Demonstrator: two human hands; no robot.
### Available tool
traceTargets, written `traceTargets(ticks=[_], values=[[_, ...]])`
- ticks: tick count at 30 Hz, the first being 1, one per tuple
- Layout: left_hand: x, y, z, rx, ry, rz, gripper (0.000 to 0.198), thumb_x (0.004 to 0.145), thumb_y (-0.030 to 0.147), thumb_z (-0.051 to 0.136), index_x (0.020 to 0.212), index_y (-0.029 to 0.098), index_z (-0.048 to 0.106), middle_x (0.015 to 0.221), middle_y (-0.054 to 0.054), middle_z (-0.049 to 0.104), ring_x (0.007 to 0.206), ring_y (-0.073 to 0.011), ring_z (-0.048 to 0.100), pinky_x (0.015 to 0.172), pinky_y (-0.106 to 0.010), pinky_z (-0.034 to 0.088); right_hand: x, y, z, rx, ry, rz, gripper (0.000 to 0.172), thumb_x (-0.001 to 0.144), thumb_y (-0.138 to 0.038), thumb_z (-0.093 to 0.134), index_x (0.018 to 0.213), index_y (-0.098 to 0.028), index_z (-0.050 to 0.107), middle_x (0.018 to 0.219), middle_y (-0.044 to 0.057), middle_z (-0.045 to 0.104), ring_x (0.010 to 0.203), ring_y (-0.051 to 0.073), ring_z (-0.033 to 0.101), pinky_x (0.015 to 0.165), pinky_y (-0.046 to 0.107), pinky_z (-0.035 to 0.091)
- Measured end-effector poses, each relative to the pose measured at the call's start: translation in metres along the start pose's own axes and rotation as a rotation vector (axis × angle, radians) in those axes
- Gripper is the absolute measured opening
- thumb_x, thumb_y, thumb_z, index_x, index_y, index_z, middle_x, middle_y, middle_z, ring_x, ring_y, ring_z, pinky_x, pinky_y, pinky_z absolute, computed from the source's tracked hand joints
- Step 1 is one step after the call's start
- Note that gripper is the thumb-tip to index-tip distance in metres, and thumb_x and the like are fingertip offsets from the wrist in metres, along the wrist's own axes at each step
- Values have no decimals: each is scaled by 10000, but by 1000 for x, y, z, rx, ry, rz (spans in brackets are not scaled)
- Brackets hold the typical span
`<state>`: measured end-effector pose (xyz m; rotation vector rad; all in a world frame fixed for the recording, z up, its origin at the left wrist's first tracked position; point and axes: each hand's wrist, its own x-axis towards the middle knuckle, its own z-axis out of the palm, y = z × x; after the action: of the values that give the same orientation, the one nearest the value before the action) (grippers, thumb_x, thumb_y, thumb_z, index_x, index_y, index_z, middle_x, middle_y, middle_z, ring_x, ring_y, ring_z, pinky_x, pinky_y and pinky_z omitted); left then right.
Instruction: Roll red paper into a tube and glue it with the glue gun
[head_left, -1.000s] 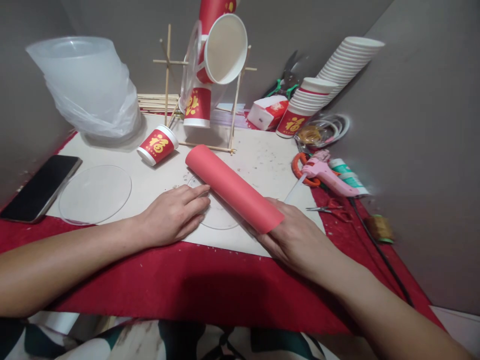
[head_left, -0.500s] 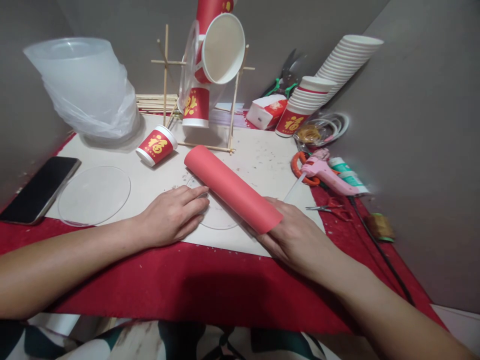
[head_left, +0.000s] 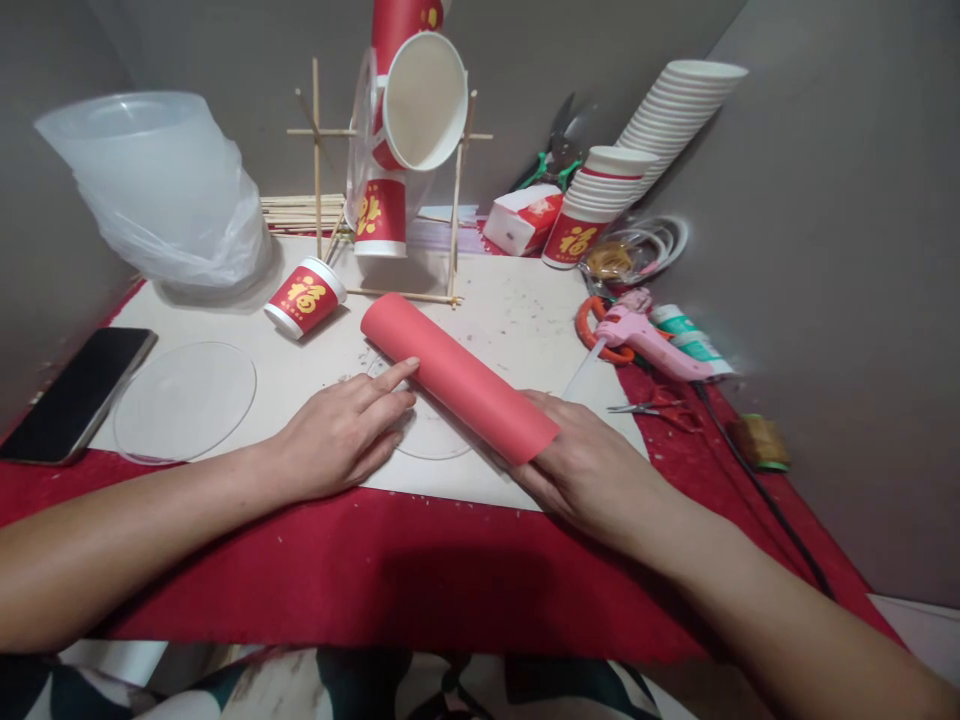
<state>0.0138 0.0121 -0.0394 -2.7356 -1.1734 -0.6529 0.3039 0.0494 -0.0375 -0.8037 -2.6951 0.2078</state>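
Observation:
A sheet of red paper (head_left: 457,378), curled into a tube, lies slanted over the middle of the white paper sheet (head_left: 517,310). My right hand (head_left: 581,455) is at its lower right end, holding it, with most of the fingers hidden by the paper. From the left, my left hand (head_left: 345,425) rests on the table with fingers apart and the index finger stretched out, its tip touching the tube's near edge. Partly under the tube and beside that hand lies a clear plastic disc (head_left: 427,445).
Behind stands a stick frame (head_left: 454,220) with red paper cups (head_left: 381,215). A cup (head_left: 305,297) lies before it. Left are a phone (head_left: 79,390), another clear disc (head_left: 187,400) and bagged plastic cups (head_left: 161,190). Right are stacked cups (head_left: 592,215), a pink glue gun (head_left: 645,340) and scissors (head_left: 660,408).
My left index finger has lifted and straightened, its tip now on the red paper. The camera view has shifted slightly; the paper and right hand hold nearly the same pose.

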Motion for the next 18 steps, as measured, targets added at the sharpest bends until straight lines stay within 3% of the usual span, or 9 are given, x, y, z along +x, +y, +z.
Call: traceTargets(ticks=[18], values=[[3,-2,-2,-20,-49,27,192,974,215,512,1124,133,600,1492,-218,532,918,-235,655,802,-388,546,-2,1,1,4,-11,18,286,971,-217,536,1210,-97,637,1184,198,651,1045,326,633,871,479,549]])
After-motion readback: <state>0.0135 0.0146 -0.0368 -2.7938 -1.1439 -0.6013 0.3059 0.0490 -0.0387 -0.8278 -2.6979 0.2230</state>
